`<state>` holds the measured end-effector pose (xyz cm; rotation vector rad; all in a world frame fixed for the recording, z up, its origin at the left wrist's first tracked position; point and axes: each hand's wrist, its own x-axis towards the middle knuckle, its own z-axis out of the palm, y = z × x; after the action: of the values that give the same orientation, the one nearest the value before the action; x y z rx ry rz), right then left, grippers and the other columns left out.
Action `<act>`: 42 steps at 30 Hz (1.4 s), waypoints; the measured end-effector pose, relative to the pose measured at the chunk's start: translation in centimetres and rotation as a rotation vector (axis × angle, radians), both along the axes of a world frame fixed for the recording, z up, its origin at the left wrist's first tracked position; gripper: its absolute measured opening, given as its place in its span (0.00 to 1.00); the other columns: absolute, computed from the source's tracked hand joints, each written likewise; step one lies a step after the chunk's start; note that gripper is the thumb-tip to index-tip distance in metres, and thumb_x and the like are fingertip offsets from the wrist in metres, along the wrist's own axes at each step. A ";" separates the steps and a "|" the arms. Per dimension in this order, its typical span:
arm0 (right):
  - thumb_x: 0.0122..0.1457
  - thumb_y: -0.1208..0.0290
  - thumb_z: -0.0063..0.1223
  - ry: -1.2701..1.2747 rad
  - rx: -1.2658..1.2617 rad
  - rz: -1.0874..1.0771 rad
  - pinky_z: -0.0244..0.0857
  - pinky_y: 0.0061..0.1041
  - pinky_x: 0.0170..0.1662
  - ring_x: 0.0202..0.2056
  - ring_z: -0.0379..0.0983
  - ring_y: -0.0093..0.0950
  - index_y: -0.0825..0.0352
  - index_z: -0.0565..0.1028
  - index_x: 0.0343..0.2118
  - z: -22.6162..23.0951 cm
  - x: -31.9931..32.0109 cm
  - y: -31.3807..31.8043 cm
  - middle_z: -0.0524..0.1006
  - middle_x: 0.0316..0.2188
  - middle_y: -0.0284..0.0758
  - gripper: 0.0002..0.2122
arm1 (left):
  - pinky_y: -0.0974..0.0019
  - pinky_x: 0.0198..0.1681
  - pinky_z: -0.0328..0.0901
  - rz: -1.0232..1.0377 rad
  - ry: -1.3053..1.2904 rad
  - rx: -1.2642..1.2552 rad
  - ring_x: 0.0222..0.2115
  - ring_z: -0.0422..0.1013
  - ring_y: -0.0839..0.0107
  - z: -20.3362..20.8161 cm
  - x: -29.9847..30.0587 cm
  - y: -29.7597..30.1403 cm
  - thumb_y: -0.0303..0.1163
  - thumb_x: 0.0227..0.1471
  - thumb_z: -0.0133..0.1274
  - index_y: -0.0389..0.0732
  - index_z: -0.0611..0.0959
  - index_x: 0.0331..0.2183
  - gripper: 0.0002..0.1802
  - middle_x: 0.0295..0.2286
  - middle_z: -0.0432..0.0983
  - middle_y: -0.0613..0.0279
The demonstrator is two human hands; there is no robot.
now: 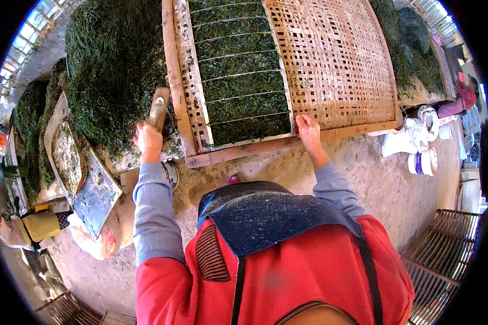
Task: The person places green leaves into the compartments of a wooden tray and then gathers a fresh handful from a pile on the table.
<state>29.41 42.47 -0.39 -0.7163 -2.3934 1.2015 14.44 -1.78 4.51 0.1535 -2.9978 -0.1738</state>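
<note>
My left hand (148, 140) is closed around the lower end of a flat wooden paddle (158, 109), which points up beside the tray's left edge. My right hand (308, 131) grips the near right corner of a thin white divided frame (287, 92). Crosswise strips split this frame into several bands, each filled with chopped dark green weed (244, 103). It lies on the left part of a woven bamboo tray (341, 59) with a wooden border; the tray's right part shows bare weave.
A large heap of green stringy weed (108, 70) rises left of the tray. Boards (95, 189) and a pale bag (100, 233) are at the left. White sacks (409, 135) and a white bucket (422, 162) stand right. Slatted racks (444, 244) lie lower right. Another person (465, 97) is far right.
</note>
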 end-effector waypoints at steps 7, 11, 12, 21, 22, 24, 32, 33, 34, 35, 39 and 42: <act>0.54 0.58 0.47 -0.089 -0.691 -0.153 0.57 0.30 0.19 0.15 0.64 0.27 0.66 0.71 0.19 1.6 -0.2 -0.5 0.68 0.13 0.34 0.16 | 0.51 0.42 0.62 -0.555 0.313 0.475 0.38 0.66 0.48 -0.4 4.7 6.0 0.27 0.44 0.52 0.35 0.76 0.30 0.08 0.35 0.71 0.47; 0.55 0.53 0.46 -0.049 -0.793 -0.057 0.50 0.19 0.16 0.13 0.59 0.17 0.56 0.70 0.15 3.8 0.0 -1.2 0.66 0.11 0.23 0.17 | 0.50 0.55 0.50 -0.583 0.187 0.576 0.46 0.61 0.47 -0.1 7.6 10.1 0.38 0.49 0.48 0.36 0.81 0.27 0.15 0.37 0.72 0.48; 0.55 0.51 0.46 -0.048 -0.801 -0.066 0.49 0.19 0.16 0.13 0.59 0.16 0.58 0.73 0.16 4.6 0.0 -1.4 0.67 0.11 0.23 0.18 | 0.51 0.55 0.49 -0.568 0.199 0.614 0.46 0.60 0.48 0.1 7.7 10.2 0.38 0.49 0.47 0.36 0.82 0.27 0.15 0.37 0.72 0.48; 0.55 0.47 0.40 0.010 -0.817 0.076 0.54 0.17 0.21 0.17 0.65 0.17 0.65 0.77 0.20 15.2 1.6 -2.8 0.75 0.16 0.30 0.24 | 0.67 0.45 0.58 -0.297 -0.136 1.530 0.37 0.66 0.71 4.0 9.1 9.2 0.34 0.52 0.50 0.37 0.78 0.27 0.10 0.31 0.75 0.61; 0.56 0.47 0.39 0.059 -0.878 0.124 0.55 0.17 0.22 0.17 0.66 0.18 0.65 0.77 0.20 16.6 1.7 -3.0 0.75 0.17 0.31 0.25 | 0.70 0.40 0.61 -0.203 -0.326 1.730 0.33 0.68 0.74 3.8 9.4 8.5 0.32 0.51 0.52 0.38 0.78 0.28 0.07 0.29 0.76 0.62; 0.57 0.48 0.38 0.151 -1.006 0.209 0.58 0.17 0.22 0.18 0.68 0.19 0.66 0.77 0.21 18.0 1.8 -2.6 0.76 0.18 0.32 0.25 | 0.73 0.35 0.62 -0.268 -0.270 1.939 0.29 0.70 0.76 5.5 9.5 9.4 0.29 0.49 0.54 0.40 0.76 0.28 0.05 0.28 0.77 0.59; 0.57 0.49 0.39 0.389 -1.197 0.569 0.66 0.23 0.26 0.20 0.72 0.28 0.72 0.73 0.19 19.0 -0.1 2.3 0.75 0.18 0.41 0.27 | 0.63 0.35 0.67 -0.279 -0.420 2.234 0.27 0.72 0.65 10.3 10.2 13.0 0.29 0.47 0.57 0.41 0.75 0.30 0.07 0.26 0.76 0.56; 0.56 0.52 0.46 0.405 -1.244 0.561 0.64 0.22 0.23 0.18 0.70 0.27 0.72 0.74 0.19 19.4 -0.4 3.0 0.75 0.18 0.41 0.23 | 0.63 0.35 0.67 -0.264 -0.410 2.228 0.26 0.72 0.65 10.5 10.4 13.8 0.29 0.46 0.57 0.41 0.75 0.30 0.08 0.26 0.76 0.56; 0.56 0.54 0.47 0.348 -1.194 0.591 0.63 0.22 0.23 0.18 0.69 0.27 0.72 0.74 0.19 18.9 -0.8 4.3 0.75 0.18 0.40 0.22 | 0.64 0.34 0.67 -0.248 -0.400 2.223 0.26 0.72 0.66 10.7 10.6 14.6 0.30 0.46 0.58 0.41 0.75 0.31 0.10 0.25 0.76 0.57; 0.56 0.56 0.49 0.293 -1.143 0.619 0.62 0.21 0.22 0.17 0.68 0.26 0.71 0.75 0.19 17.9 -1.1 6.1 0.75 0.17 0.39 0.20 | 0.64 0.34 0.67 -0.232 -0.389 2.218 0.26 0.72 0.67 11.0 10.7 15.4 0.30 0.45 0.58 0.40 0.75 0.31 0.11 0.25 0.76 0.58; 0.56 0.60 0.51 -0.012 -0.794 0.584 0.59 0.19 0.23 0.19 0.67 0.21 0.70 0.77 0.21 16.3 -1.7 10.1 0.75 0.18 0.34 0.17 | 0.68 0.33 0.68 -0.242 -0.319 2.006 0.26 0.72 0.73 14.4 10.9 18.7 0.31 0.42 0.61 0.38 0.75 0.36 0.18 0.24 0.75 0.63; 0.58 0.54 0.47 -0.174 -0.719 0.600 0.62 0.20 0.26 0.21 0.68 0.21 0.67 0.75 0.26 15.4 -2.5 11.7 0.74 0.18 0.31 0.18 | 0.76 0.30 0.65 -0.251 -0.273 1.737 0.25 0.70 0.79 16.8 12.1 21.7 0.26 0.40 0.62 0.36 0.74 0.37 0.20 0.25 0.75 0.66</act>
<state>26.89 54.20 14.96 -0.2714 -2.3684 2.3962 26.49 19.94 21.30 -0.0642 -2.0366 -2.7027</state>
